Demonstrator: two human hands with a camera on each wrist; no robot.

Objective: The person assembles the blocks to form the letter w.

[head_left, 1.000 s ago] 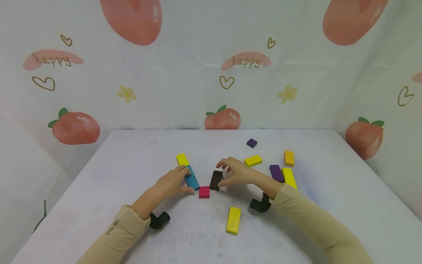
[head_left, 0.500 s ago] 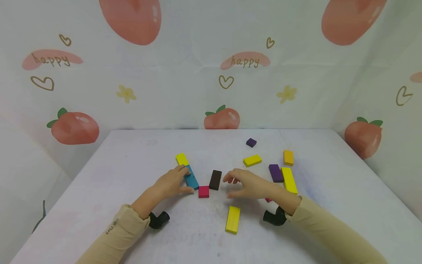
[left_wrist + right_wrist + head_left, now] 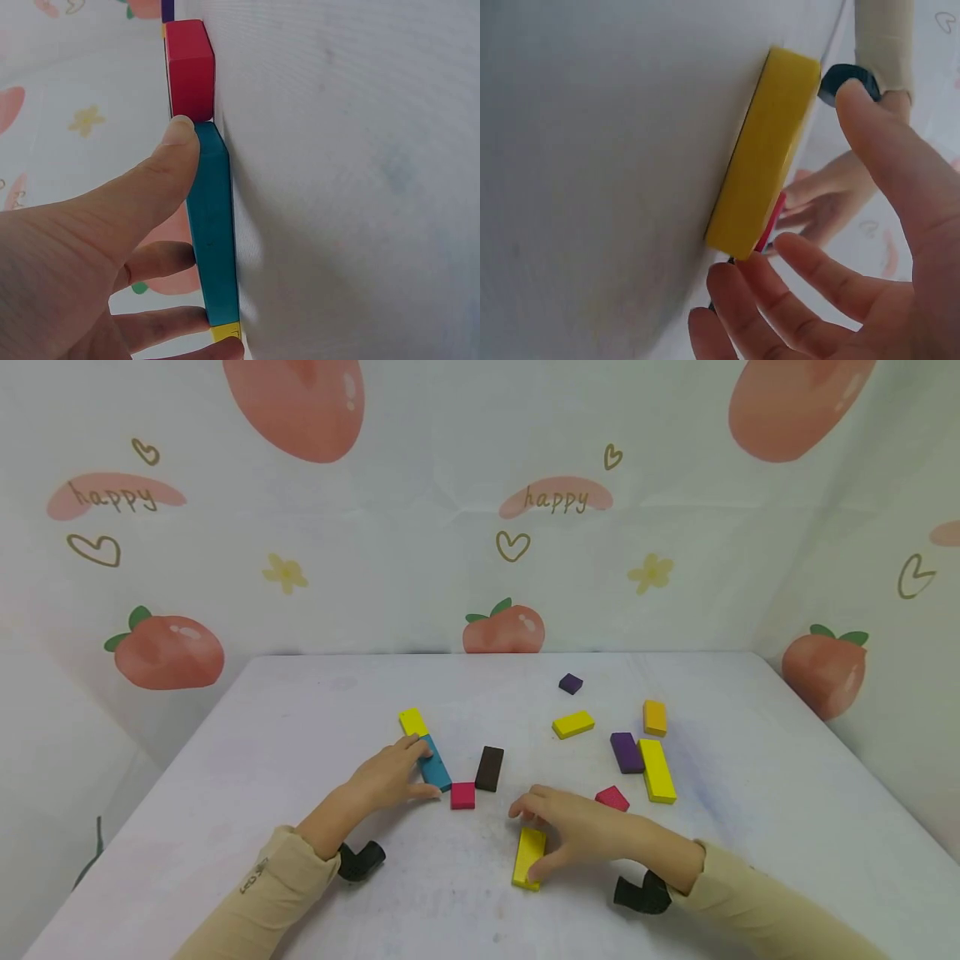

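My left hand (image 3: 387, 774) rests at a blue block (image 3: 435, 767) lying flat on the table. In the left wrist view the thumb (image 3: 178, 135) touches the blue block near its end, and the other fingers lie along it, reaching a yellow block (image 3: 226, 331). A red square block (image 3: 462, 795) sits at the blue block's near end. My right hand (image 3: 577, 828) is spread over another yellow block (image 3: 529, 858), thumb across its near end in the head view. In the right wrist view, thumb and fingers stand apart around that yellow block without gripping it.
A dark brown block (image 3: 490, 768) lies right of the red square. Farther right are purple (image 3: 627, 752), yellow (image 3: 657, 771), orange (image 3: 655, 717) and red (image 3: 612, 798) blocks. A small purple block (image 3: 571, 683) lies at the back, with a yellow one (image 3: 573, 724) before it.
My right hand has left the brown block and come back toward me, down to the near yellow block. My left hand has stayed at the blue block.
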